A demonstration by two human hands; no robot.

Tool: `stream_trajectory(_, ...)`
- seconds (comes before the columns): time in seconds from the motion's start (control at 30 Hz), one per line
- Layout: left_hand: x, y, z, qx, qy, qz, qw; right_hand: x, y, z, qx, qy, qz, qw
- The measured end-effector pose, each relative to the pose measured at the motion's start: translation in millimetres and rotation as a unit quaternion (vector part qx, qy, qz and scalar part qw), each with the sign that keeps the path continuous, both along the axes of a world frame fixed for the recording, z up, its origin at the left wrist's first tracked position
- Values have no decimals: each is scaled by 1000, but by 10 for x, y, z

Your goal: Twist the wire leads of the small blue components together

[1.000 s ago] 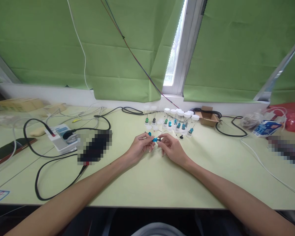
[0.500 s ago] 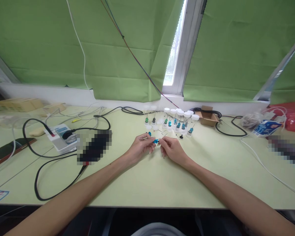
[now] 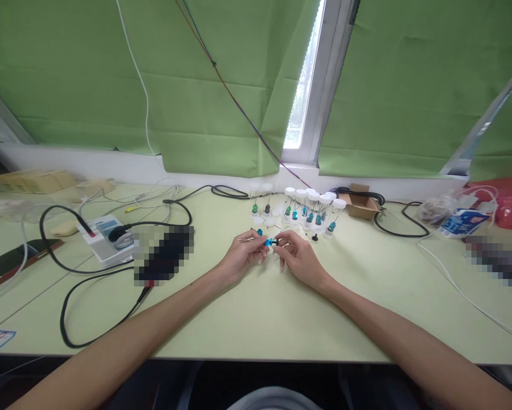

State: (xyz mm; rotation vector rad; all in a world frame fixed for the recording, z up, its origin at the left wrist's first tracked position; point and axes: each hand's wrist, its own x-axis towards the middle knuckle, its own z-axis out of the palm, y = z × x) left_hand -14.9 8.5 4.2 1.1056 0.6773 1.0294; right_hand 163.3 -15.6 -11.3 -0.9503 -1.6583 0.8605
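Observation:
My left hand (image 3: pixel 241 256) pinches a small bright blue part (image 3: pixel 268 242) between thumb and fingers. A thin metal wire or needle (image 3: pixel 241 240) sticks out to the left of that grip. At the right end of the blue part sits a small black piece (image 3: pixel 275 242), with the fingertips of my right hand (image 3: pixel 300 256) closed around it. Another little blue piece (image 3: pixel 259 232) shows just behind my left fingers. Beyond the hands stands a group of clear tubes with white caps (image 3: pixel 310 208), holding blue and green parts on thin stems.
A black round part (image 3: pixel 314 237) lies before the tubes. Two more clear containers (image 3: pixel 266 199) stand left of the group. An opened cardboard box (image 3: pixel 360 205) is at the back right. Left are a white power unit (image 3: pixel 106 239) and looping black cables (image 3: pixel 63 307).
The right fingers have opened out slightly and shifted, so the black piece beside the blue part now shows. The left hand has barely moved.

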Motion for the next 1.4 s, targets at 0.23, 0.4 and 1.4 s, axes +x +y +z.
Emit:
stream_trajectory(0.23, -6, 2, -32, 6, 5, -13, 1000, 9, -1, -4, -1, -17, 11, 1000)
stream_trajectory(0.4, -10, -5, -28, 7, 6, -22, 1000, 7, -9, 14, -11, -29, 15, 999)
stream_trajectory(1.4, -1, 1, -27, -2, 4, -21, 1000, -3, -3, 7, 2, -56, -7, 998)
